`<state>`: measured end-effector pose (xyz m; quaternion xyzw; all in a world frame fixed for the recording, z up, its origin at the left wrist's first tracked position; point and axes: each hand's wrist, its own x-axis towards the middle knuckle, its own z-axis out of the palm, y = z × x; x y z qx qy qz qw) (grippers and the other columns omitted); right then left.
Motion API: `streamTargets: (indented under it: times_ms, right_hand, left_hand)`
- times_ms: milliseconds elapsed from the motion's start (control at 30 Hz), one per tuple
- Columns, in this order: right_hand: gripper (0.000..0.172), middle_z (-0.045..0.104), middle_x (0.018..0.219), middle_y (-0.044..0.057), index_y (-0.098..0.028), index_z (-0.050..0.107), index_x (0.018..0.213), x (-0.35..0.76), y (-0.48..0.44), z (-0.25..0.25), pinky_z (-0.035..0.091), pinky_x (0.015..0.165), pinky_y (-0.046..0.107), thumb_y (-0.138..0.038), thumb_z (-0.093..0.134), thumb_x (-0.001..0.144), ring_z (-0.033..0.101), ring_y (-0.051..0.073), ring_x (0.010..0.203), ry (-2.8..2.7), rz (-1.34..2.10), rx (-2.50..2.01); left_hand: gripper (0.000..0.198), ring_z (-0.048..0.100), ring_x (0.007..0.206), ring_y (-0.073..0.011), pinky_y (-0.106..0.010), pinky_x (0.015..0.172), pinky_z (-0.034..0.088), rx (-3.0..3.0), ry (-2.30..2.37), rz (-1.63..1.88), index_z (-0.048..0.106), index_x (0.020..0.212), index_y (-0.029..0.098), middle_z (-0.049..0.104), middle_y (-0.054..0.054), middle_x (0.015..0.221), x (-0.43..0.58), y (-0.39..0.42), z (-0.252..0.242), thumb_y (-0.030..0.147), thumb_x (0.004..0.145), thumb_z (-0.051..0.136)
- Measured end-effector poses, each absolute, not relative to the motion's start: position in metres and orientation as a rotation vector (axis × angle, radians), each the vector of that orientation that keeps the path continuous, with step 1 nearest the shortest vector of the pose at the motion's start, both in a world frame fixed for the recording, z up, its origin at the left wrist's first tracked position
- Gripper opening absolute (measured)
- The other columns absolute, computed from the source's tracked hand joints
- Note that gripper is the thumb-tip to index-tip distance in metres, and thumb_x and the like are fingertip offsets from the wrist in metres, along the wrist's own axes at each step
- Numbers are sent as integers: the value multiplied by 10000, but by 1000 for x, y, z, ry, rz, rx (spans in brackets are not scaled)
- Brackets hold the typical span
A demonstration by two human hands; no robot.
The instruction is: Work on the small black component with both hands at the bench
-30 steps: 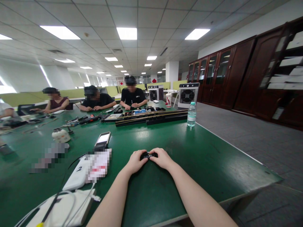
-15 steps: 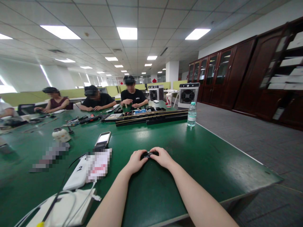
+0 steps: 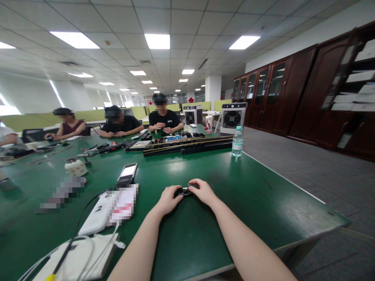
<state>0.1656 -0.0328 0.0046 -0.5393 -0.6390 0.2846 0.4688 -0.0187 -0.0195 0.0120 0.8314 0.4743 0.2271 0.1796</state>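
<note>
My left hand (image 3: 170,200) is closed on one end of a small black device (image 3: 184,191), which rests on the green table (image 3: 187,230). A light, shiny patch shows at the device's middle; its exact kind is too small to make out. My right hand (image 3: 202,191) pinches a thin dark piece (image 3: 193,185) between thumb and fingers at the device's right end. That piece looks tilted up a little, and whether it still touches the device I cannot tell. My fingers cover much of both.
Left of my arms lie a phone (image 3: 127,174), a white power bank (image 3: 95,215), papers and cables. A water bottle (image 3: 237,142) stands at the right edge. Long black rails (image 3: 187,145) and tools lie further back, where several people sit working.
My right hand has shifted slightly up and to the right, lifting the dark piece and baring more of the device's middle. My left hand stays in place.
</note>
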Motion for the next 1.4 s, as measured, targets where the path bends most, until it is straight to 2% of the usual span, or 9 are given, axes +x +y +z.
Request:
streamTargets:
  times_ms: [433, 833, 1400]
  right_hand:
    - [198, 683, 872, 62, -167, 596, 866, 171, -23, -5, 503, 790, 334, -268, 617, 697, 643, 173, 820, -1385, 795, -1322]
    - [239, 673, 860, 84, -148, 582, 855, 171, -26, 0, 487, 815, 344, -286, 632, 665, 636, 185, 830, -1240, 867, -1280]
    - [228, 678, 847, 58, -168, 599, 826, 172, -29, 9, 463, 849, 329, -265, 667, 632, 633, 176, 843, -1022, 956, -1224]
  left_hand:
    - [370, 525, 1084, -247, -361, 954, 400, 2352, 1347, 655, 580, 1130, 197, 623, -64, 1138, -19, -19, 11, 234, 762, 569]
    - [372, 518, 1092, -245, -361, 964, 389, 2357, 1343, 638, 571, 1142, 182, 614, -73, 1152, -19, -20, 13, 234, 773, 559]
    - [377, 514, 1083, -237, -342, 958, 385, 2372, 1355, 604, 557, 1153, 163, 610, -71, 1152, -18, -20, 13, 243, 785, 545]
